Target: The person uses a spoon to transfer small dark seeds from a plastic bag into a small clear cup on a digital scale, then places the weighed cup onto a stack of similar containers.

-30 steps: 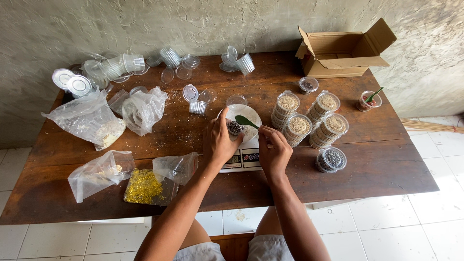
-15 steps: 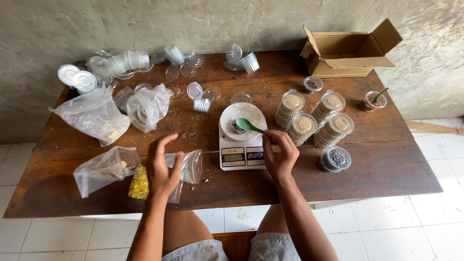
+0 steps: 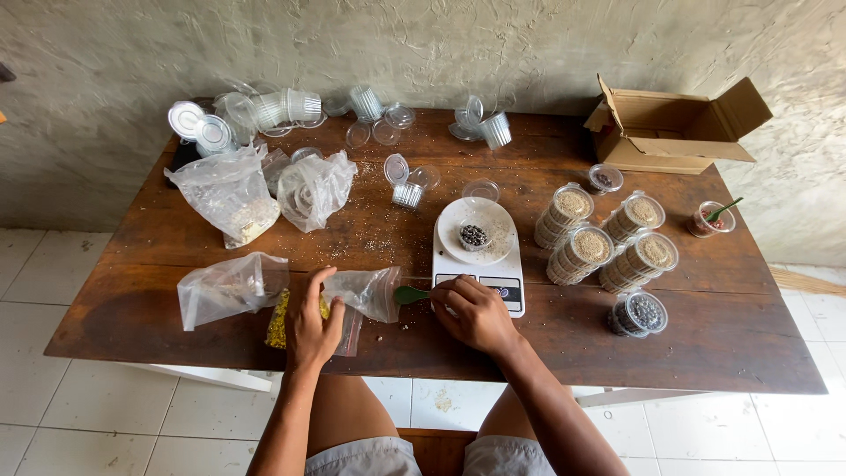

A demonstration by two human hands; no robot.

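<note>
My right hand (image 3: pixel 474 313) was closed around the handle of a small green spoon (image 3: pixel 411 294), just in front of the white kitchen scale (image 3: pixel 478 264), with the spoon's bowl pointing away from the scale toward a clear plastic bag (image 3: pixel 366 292). My left hand (image 3: pixel 315 324) lay on the far side of that bag from the scale, fingers spread loosely and pressing down on a flat pouch of yellow grains (image 3: pixel 284 317) and the bag's near edge; it pinned rather than gripped anything.

The spoon looked light and stiff, and I judged a pinch on the handle's end was enough. The bag was thin, soft film, limp and probably slippery, so I reckoned it would collapse unless I held it by the rim of its mouth. What it held I could not tell.

On the scale's round plate sat a small clear cup of dark seeds (image 3: pixel 474 235), light and easy to tip, best taken by its wall. Beyond the scale from my left hand stood stacks of lidded cups of pale grain (image 3: pixel 608 243). All of it rested on the dark wooden worktop (image 3: pixel 670 353), scattered with spilled grains behind the scale.
</note>
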